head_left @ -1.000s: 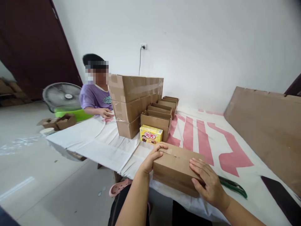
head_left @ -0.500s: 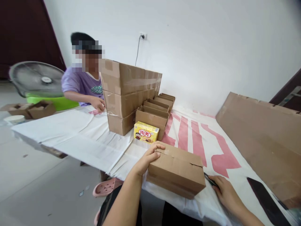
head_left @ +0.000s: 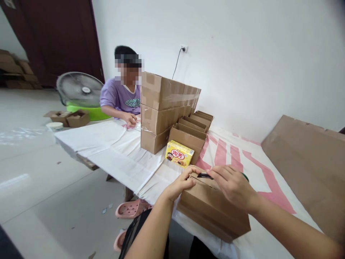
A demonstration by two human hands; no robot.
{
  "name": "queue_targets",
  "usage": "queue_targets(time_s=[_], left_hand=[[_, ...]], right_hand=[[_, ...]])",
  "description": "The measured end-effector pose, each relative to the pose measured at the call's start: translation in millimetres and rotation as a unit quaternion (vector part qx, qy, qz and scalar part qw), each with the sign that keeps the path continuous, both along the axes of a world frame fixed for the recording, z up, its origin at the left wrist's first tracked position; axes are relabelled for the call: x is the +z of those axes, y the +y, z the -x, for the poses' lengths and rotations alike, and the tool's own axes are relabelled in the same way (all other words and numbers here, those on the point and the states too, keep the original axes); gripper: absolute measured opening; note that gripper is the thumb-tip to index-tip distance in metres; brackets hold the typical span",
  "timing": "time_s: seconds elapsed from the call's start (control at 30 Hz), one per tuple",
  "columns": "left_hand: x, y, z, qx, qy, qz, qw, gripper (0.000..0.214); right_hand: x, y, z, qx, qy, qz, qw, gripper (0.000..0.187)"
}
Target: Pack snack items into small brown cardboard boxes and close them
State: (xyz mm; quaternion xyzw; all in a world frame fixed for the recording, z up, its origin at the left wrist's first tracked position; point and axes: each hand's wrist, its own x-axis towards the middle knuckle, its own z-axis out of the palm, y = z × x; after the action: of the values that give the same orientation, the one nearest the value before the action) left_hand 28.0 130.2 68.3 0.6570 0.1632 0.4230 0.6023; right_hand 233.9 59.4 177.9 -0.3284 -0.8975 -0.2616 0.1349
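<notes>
A closed cardboard box (head_left: 210, 212) lies at the near table edge in front of me, a seam running along its top. My left hand (head_left: 181, 185) grips its left end, fingers over the far edge and thumb on top. Above the seam, my right hand (head_left: 234, 187) is closed around a box cutter (head_left: 204, 175), whose green end shows past the knuckles. Its blade side points at my left fingers; whether the tip is in the cardboard I cannot tell. Just beyond the box stands a yellow snack box (head_left: 180, 154), touched by neither hand.
Taped cartons (head_left: 153, 118) are stacked behind, beside a row of open cardboard boxes (head_left: 188, 138). A co-worker (head_left: 121, 97) sits at the far left, near a fan (head_left: 81, 88). A large cardboard sheet (head_left: 309, 165) leans at the right. A pink-marked white cloth (head_left: 107, 144) covers the table.
My right hand has moved the box cutter from the box's right end up over its top, close to my left hand. The view has swung left. My left hand stays on the box.
</notes>
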Motion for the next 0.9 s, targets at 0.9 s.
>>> queue_targets(time_s=[0.9], left_hand=[[0.2, -2.8, 1.1, -0.003, 0.023, 0.062, 0.998, 0.042]], right_hand=[[-43.9, -97.9, -139.6, -0.272, 0.076, 0.17, 0.944, 0.041]])
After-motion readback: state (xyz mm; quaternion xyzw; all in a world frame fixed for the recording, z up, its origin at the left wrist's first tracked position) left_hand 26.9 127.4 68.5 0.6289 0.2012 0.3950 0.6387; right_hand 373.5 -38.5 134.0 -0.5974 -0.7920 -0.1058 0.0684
